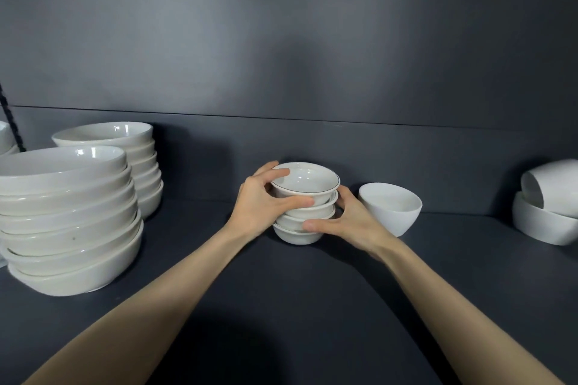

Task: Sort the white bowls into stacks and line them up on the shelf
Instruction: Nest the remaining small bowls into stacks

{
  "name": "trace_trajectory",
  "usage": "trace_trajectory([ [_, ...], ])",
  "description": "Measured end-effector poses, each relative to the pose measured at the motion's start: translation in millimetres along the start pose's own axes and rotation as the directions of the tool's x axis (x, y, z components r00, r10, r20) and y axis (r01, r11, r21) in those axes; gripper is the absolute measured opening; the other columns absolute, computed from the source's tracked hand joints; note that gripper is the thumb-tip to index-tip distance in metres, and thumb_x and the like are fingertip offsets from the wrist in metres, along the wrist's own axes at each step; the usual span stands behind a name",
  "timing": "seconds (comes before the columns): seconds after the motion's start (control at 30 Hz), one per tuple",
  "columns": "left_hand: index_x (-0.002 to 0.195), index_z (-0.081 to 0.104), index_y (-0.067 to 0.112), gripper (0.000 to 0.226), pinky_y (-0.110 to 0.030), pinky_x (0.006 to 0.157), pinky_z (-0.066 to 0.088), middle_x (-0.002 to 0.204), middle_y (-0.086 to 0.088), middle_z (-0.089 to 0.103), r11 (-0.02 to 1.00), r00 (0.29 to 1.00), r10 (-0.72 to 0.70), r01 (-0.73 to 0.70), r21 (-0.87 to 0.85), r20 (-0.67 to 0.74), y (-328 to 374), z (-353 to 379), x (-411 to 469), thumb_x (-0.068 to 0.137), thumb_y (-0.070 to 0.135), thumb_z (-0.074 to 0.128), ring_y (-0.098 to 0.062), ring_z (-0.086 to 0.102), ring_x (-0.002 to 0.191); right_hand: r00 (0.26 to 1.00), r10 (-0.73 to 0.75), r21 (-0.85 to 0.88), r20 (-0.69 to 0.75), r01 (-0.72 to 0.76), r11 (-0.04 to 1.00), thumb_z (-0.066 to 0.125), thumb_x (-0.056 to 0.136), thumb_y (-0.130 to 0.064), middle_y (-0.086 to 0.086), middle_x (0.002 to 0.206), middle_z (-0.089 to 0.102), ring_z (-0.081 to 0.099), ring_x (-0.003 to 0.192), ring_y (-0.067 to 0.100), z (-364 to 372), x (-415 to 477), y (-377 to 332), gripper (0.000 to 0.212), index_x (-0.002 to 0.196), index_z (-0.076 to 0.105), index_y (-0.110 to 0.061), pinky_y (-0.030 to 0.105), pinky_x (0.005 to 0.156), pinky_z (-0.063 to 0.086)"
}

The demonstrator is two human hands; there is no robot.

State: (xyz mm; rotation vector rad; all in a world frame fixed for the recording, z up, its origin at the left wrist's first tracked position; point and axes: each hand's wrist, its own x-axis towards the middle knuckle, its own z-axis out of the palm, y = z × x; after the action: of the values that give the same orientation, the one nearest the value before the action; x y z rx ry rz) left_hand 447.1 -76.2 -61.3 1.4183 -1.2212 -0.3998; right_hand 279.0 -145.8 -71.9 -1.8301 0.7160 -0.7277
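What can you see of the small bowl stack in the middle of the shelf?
The small bowl stack holds about four glossy white bowls, ceramic by the look, the top rim edged with a thin dark line. It stands on the dark shelf, top bowl slightly askew. The left hand grips the upper bowls, fingers over the top rim; the right hand grips the lower ones.

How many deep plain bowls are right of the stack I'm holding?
3. A tilted bowl beside the right hand gripping the stack; an upright bowl at the frame's right edge; a bowl on its side inside it. More may lie out of frame.
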Motion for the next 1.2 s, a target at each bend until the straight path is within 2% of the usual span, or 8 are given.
trace_trajectory([
  [0.27, 0.135, 0.05, 0.012, 0.101, -0.022, 0.112, 0.03, 0.133, 0.017, 0.044, 1.0, 0.994, 0.005, -0.003, -0.024, 0.11, -5.3, -4.0, -1.6, 0.047, 0.045, 0.087, -0.007, 0.039, 0.133, 1.0, -0.012, -0.022, -0.012, 0.012, 1.0, 0.084, 0.069, -0.015, -0.027, 0.109, 0.056, 0.056, 0.089, -0.021, -1.0, 1.1, 1.9, 0.072, 0.127, 0.043, -0.025, 0.003, 0.072, 0.046],
  [0.4, 0.149, 0.028, 0.018, 0.113, 0.001, 0.084, 0.034, 0.145, 0.013, 0.037, 0.997, 0.985, -0.045, 0.056, -0.061, 0.168, -11.2, -9.0, -4.2, 0.056, 0.033, 0.091, 0.003, 0.037, 0.127, 1.0, -0.017, -0.051, 0.027, 0.018, 0.999, 0.08, 0.073, -0.005, -0.03, 0.093, 0.065, 0.059, 0.083, -0.022, -3.3, 0.8, 3.4, 0.051, 0.104, 0.051, -0.032, 0.002, 0.069, 0.045],
  [0.5, 0.151, 0.018, 0.018, 0.131, -0.005, 0.085, 0.041, 0.125, 0.025, 0.049, 0.989, 0.975, -0.083, 0.106, -0.106, 0.206, -13.9, -10.5, -5.2, 0.044, 0.035, 0.092, 0.015, 0.05, 0.111, 0.998, -0.011, -0.101, 0.055, 0.016, 0.995, 0.083, 0.069, -0.004, -0.028, 0.097, 0.067, 0.062, 0.094, -0.011, -1.9, 1.6, 4.8, 0.058, 0.102, 0.049, -0.038, 0.005, 0.075, 0.047],
  [0.6, 0.149, 0.022, 0.013, 0.115, -0.003, 0.076, 0.045, 0.107, 0.031, 0.05, 0.983, 0.981, -0.064, 0.094, -0.157, 0.183, -16.0, -9.7, -4.0, 0.057, 0.01, 0.091, 0.027, 0.053, 0.089, 1.0, 0.012, -0.121, 0.024, -0.009, 0.993, 0.09, 0.061, -0.016, -0.017, 0.112, 0.066, 0.062, 0.105, -0.001, -1.0, 5.5, 8.8, 0.069, 0.114, 0.051, -0.036, 0.021, 0.093, 0.05],
  [0.7, 0.144, 0.033, 0.015, 0.098, -0.003, 0.072, 0.045, 0.101, 0.031, 0.054, 0.982, 0.987, -0.05, 0.077, -0.175, 0.152, -14.7, -7.8, -6.0, 0.062, 0.002, 0.085, 0.027, 0.055, 0.085, 1.0, 0.028, -0.146, -0.01, -0.029, 0.989, 0.091, 0.059, -0.022, -0.014, 0.114, 0.066, 0.061, 0.107, 0.004, -1.7, 5.4, 7.6, 0.076, 0.123, 0.051, -0.027, 0.024, 0.094, 0.049],
  [0.87, 0.092, 0.045, 0.036, 0.062, -0.003, 0.068, 0.045, 0.076, 0.042, 0.063, 0.988, 0.985, -0.031, 0.056, -0.145, 0.17, -14.4, -7.8, -4.2, 0.065, -0.006, 0.081, 0.023, 0.058, 0.079, 1.0, 0.024, -0.158, -0.002, -0.024, 0.987, 0.09, 0.059, -0.019, -0.016, 0.109, 0.067, 0.063, 0.103, 0.002, -1.2, 5.8, 5.4, 0.066, 0.113, 0.053, -0.032, 0.022, 0.091, 0.05],
  [1.03, 0.105, 0.046, 0.03, 0.066, -0.008, 0.076, 0.048, 0.097, 0.025, 0.064, 0.989, 0.983, -0.034, 0.059, -0.138, 0.179, -15.5, -10.6, 0.5, 0.062, -0.002, 0.084, 0.015, 0.061, 0.089, 0.999, 0.029, -0.104, 0.023, -0.026, 0.994, 0.088, 0.064, -0.015, -0.019, 0.108, 0.066, 0.062, 0.099, -0.006, -3.8, 4.3, 4.0, 0.061, 0.111, 0.053, -0.033, 0.014, 0.084, 0.05],
  [1.2, 0.085, 0.043, 0.035, 0.059, -0.005, 0.068, 0.047, 0.072, 0.038, 0.063, 0.994, 0.979, -0.044, 0.064, -0.091, 0.2, -12.8, -12.0, 0.6, 0.065, -0.005, 0.082, 0.02, 0.06, 0.076, 0.999, 0.051, -0.079, 0.011, -0.05, 0.996, 0.089, 0.062, -0.021, -0.012, 0.12, 0.063, 0.061, 0.108, 0.003, -4.4, 5.5, 4.9, 0.081, 0.131, 0.046, -0.018, 0.021, 0.09, 0.051],
])
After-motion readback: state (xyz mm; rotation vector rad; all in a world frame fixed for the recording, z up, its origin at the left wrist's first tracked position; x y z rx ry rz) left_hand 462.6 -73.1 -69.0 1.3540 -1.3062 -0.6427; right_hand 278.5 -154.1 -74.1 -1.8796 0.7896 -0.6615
